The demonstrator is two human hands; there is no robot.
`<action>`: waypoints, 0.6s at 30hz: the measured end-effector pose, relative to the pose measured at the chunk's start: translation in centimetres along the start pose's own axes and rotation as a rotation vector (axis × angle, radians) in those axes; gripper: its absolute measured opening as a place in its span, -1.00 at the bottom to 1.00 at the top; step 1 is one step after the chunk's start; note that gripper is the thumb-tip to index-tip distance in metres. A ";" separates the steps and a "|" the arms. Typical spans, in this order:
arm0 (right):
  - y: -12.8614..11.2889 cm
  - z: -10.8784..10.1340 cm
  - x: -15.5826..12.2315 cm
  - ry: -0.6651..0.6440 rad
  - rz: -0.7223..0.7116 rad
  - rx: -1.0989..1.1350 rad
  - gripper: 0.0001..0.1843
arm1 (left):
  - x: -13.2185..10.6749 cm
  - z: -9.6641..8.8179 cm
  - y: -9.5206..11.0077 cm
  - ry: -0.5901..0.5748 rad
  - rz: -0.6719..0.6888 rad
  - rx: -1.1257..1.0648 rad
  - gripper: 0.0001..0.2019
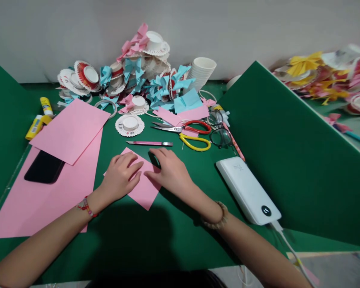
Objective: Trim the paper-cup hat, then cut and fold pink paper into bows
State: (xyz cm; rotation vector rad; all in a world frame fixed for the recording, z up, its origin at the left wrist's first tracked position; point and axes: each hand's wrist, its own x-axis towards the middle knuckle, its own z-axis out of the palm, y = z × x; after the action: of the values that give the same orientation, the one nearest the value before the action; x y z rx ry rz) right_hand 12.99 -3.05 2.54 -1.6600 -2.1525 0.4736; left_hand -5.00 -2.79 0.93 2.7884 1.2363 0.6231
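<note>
I see one head-worn view, from above the near side of the green table (195, 250), aimed forward and down. Close range, reaching the wall (228, 32) behind the table.

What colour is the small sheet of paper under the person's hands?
The small sheet is pink, seen best in the head view.

Pink paper piece (146, 193), flat, set cornerwise

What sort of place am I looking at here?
Probably a craft-making workstation: a partitioned green table with pink paper, scissors and a pile of paper crafts with bows at the back.
</note>
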 end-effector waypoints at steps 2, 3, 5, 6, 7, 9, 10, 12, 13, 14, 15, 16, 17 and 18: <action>-0.6 -0.8 -0.4 -0.093 0.051 -0.016 -0.38 | 0.0 0.0 0.0 -0.006 -0.002 0.002 -0.77; -0.8 -1.0 -0.5 -0.118 0.084 -0.008 -0.38 | 0.0 0.0 0.0 -0.010 -0.004 0.002 -0.78; -0.9 -1.2 -0.4 -0.152 0.148 0.041 -0.43 | 0.0 0.0 0.0 -0.021 -0.015 -0.010 -0.77; -0.8 -1.1 -0.2 -0.164 0.169 0.078 -0.48 | 0.0 0.0 0.0 -0.023 -0.029 -0.026 -0.76; -0.6 -1.0 -0.1 -0.171 0.181 0.124 -0.54 | 0.0 -0.1 0.0 -0.017 -0.050 -0.050 -0.74; 0.2 -0.6 0.2 -0.167 0.190 0.271 -0.70 | 0.0 -0.1 -0.2 0.032 -0.120 -0.108 -0.69; 0.6 -0.4 0.4 -0.146 0.200 0.372 -0.77 | 0.0 -0.1 -0.3 0.078 -0.170 -0.146 -0.67; 1.6 -0.1 0.8 -0.082 0.242 0.630 -0.82 | 0.0 0.0 -0.7 0.202 -0.301 -0.233 -0.62; 2.1 0.0 1.0 -0.033 0.270 0.755 -0.80 | 0.0 0.0 -1.0 0.267 -0.380 -0.284 -0.60; 2.6 0.1 1.2 0.010 0.295 0.871 -0.78 | 0.0 0.1 -1.4 0.330 -0.463 -0.346 -0.57; 2.9 0.1 1.3 0.055 0.320 0.971 -0.77 | 0.1 0.2 -1.8 0.390 -0.544 -0.424 -0.55; 3.2 0.2 1.3 0.094 0.338 1.051 -0.76 | 0.2 0.2 -2.1 0.437 -0.614 -0.518 -0.53; 3.3 0.3 1.4 0.125 0.351 1.114 -0.75 | 0.3 0.2 -2.4 0.460 -0.664 -0.627 -0.52; 3.4 0.4 1.3 0.150 0.357 1.157 -0.75 | 0.5 0.1 -2.7 0.458 -0.694 -0.742 -0.52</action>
State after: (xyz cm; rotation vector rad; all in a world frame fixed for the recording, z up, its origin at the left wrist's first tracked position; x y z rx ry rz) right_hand 15.38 -0.92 0.67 -1.2589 -1.0233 1.3153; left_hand -6.55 -0.58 0.48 1.5360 1.4938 1.3215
